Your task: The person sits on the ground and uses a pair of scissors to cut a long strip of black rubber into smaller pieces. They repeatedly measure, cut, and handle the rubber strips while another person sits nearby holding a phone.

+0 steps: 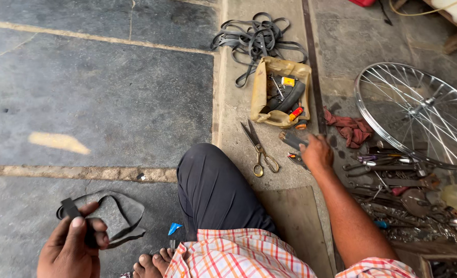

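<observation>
My left hand (pixel 73 248) pinches a black inner-tube piece (pixel 116 216) low on the stone floor (pixel 110 98), while my right hand (pixel 316 153) closes around a small tool (pixel 293 140) beside the scissors (pixel 258 148).

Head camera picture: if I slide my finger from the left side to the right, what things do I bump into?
Left hand gripping a black rubber piece → small blue scrap → scissors → right hand on a dark tool → red rag → silver spoked wheel.
</observation>
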